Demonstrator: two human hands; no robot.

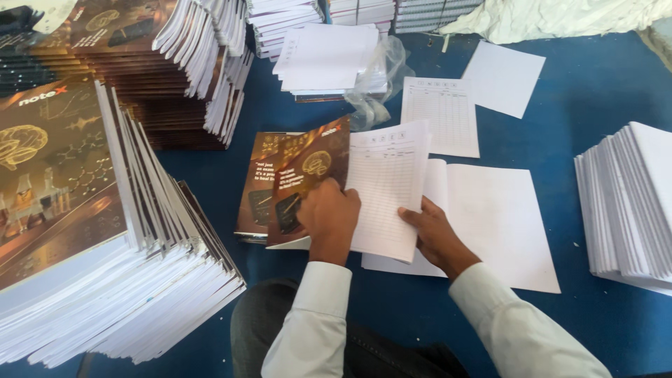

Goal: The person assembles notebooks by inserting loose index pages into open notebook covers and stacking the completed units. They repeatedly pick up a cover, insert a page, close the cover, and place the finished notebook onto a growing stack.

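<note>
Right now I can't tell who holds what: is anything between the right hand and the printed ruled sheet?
No. The right hand already grips the white printed ruled sheet at its lower right edge, nothing between them.

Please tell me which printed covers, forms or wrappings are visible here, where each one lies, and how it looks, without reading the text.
Glossy brown-and-gold notebook cover: under the left hand, centre.
White ruled form sheet: between both hands; right hand grips its lower edge.
Second ruled form: flat on the blue table, behind.
Clear crumpled plastic wrapping: beside the white paper stack.
Tall stack of brown-covered notebooks: left.
</note>
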